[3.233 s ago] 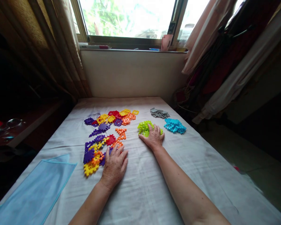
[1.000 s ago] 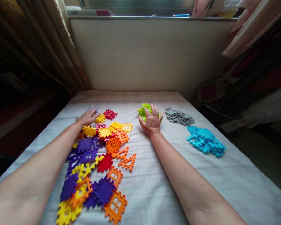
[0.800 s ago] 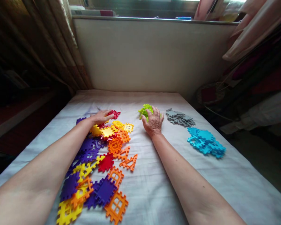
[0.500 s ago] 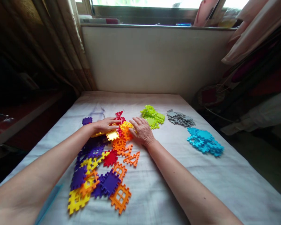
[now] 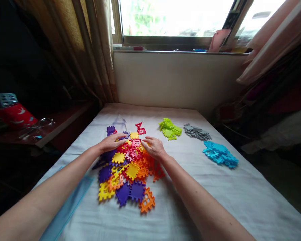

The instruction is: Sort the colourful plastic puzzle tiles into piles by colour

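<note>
A mixed heap of interlocking plastic tiles, with red tiles, yellow tiles, purple tiles and orange tiles, lies on the white sheet. My left hand rests at the heap's far left side, fingers stretched toward the middle over purple and yellow tiles. Opposite it, my right hand is at the far right edge of the heap, its fingers extended by red and orange tiles. Neither hand shows a tile in its grasp. The undersides of both hands are hidden.
Sorted piles lie to the right: lime green tiles, grey tiles and blue tiles. A clear bluish plastic bag is under my left forearm. Eyeglasses and a red container stand on the left shelf.
Both hands have shifted the tiles toward the middle, and the heap is more bunched, with more red and yellow showing. The view has tilted up and turned left.
</note>
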